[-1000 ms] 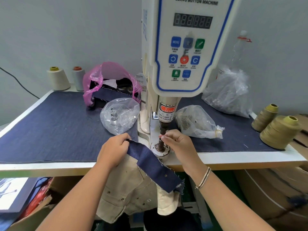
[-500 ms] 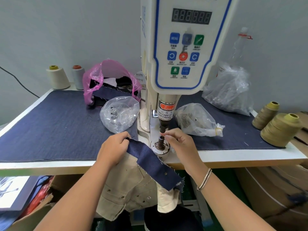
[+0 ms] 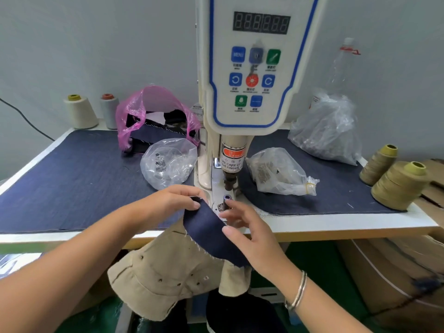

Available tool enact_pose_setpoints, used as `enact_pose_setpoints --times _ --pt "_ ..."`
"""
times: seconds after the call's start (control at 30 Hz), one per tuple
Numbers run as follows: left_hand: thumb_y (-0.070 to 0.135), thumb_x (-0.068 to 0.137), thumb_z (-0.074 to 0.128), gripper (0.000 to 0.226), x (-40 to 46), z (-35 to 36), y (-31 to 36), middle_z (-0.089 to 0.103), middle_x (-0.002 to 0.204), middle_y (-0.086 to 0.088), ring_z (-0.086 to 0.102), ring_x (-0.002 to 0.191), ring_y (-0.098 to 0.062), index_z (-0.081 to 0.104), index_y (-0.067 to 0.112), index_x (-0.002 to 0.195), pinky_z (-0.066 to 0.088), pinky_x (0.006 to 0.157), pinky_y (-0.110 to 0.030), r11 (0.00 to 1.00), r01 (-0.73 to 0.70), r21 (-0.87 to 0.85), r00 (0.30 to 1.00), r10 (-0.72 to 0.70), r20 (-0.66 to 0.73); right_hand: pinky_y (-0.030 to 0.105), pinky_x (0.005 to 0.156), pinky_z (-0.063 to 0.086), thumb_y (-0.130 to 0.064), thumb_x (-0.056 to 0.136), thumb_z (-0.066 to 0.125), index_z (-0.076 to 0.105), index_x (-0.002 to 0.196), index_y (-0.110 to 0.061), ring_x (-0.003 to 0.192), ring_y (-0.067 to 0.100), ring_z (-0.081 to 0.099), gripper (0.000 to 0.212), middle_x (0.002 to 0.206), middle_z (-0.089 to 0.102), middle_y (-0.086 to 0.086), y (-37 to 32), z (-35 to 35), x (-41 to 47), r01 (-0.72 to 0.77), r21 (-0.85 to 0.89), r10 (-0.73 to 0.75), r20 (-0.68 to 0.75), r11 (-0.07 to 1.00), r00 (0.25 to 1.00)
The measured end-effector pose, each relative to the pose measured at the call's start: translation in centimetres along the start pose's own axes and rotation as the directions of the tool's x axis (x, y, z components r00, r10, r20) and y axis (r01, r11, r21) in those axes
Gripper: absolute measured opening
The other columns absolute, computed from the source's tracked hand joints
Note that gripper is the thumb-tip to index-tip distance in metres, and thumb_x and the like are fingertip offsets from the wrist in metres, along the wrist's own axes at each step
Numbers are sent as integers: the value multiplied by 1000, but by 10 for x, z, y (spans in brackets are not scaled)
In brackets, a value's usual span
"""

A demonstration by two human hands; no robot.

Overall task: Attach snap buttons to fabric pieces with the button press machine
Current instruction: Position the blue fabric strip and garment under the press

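While pinched in the left grip [image 3: 173, 203], navy strip [image 3: 211, 234] under the right grip's [image 3: 249, 234] loose fingers.

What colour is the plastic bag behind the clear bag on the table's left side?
Pink, translucent: the plastic bag shows best in the head view.

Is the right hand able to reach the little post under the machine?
Probably yes. The right hand is open beside the post, its fingers nearly touching it. Nothing lies between them; the blue cloth sits lower left of the post.
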State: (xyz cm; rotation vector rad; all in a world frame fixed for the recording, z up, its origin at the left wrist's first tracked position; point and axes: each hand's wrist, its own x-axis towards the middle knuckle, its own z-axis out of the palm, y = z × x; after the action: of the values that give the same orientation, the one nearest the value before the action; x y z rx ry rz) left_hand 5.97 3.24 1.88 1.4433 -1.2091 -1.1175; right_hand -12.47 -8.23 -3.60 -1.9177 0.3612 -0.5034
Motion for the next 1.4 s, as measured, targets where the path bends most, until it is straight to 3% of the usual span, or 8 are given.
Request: enact_pose_setpoints --times 0.13,0.23,0.4,0.67,0.9,1.07,1.23,1.4 --pt "12 77 52 15 3 -5 21 60 80 -6 56 77 -11 60 3 85 45 70 -17 1000 -1 7 1000 1 -13 10 64 38 -22 92 58 64 78 -24 68 -4 54 16 71 61 -17 5 -13 1 -85 1 84 73 996 994" --pt "16 81 55 20 6 -12 20 63 85 -7 58 81 -11 63 0 90 47 75 -17 997 40 61 999 -38 -30 21 61 36 -21 92 59 62 76 -3 65 5 50 24 68 56 -2 12 -27 0 -169 106 167 33 980 985" --pt "10 94 56 29 11 -20 -3 72 93 16 65 87 3 75 31 89 46 72 -5 981 145 129 986 -131 -105 21 53 31 -21 89 62 61 57 -22 55 6 43 32 57 51 -6 9 -49 18 -238 291 244 17 927 970" --pt "7 89 63 8 22 -10 -30 69 84 -6 61 77 -15 71 8 90 47 66 -19 983 168 -81 943 -184 -279 23 63 53 -34 80 70 75 74 -21 74 14 68 15 86 74 7 9 -73 47 -425 354 420 94 833 902" --pt "17 73 70 49 34 1 -22 59 115 -34 53 99 -34 61 -1 118 40 91 -42 951 117 -288 941 -198 -274 22 59 54 -24 83 67 75 74 -16 74 17 70 14 87 74 11 22 -78 51 -435 540 485 56 720 872" --pt "5 73 64 54 40 7 -26 55 105 -28 49 97 -33 52 -13 122 40 78 -32 931 92 -352 942 -196 -272 24 62 54 -23 83 67 71 84 -11 76 19 69 13 90 72 12 28 -82 52 -448 563 500 71 694 863" --pt "-6 89 52 33 41 10 -27 61 108 -27 56 94 -31 54 -10 122 45 78 -30 928 109 -357 933 -219 -284 24 61 54 -24 82 68 70 87 -11 77 19 69 14 92 72 13 31 -85 52 -461 561 508 81 688 858" --pt "-1 80 65 36 40 8 -26 64 99 -19 62 78 -19 58 -3 116 49 67 -23 929 116 -351 936 -220 -273 25 61 54 -30 68 74 71 84 -12 77 19 69 24 90 72 12 32 -85 53 -455 560 504 77 692 860"
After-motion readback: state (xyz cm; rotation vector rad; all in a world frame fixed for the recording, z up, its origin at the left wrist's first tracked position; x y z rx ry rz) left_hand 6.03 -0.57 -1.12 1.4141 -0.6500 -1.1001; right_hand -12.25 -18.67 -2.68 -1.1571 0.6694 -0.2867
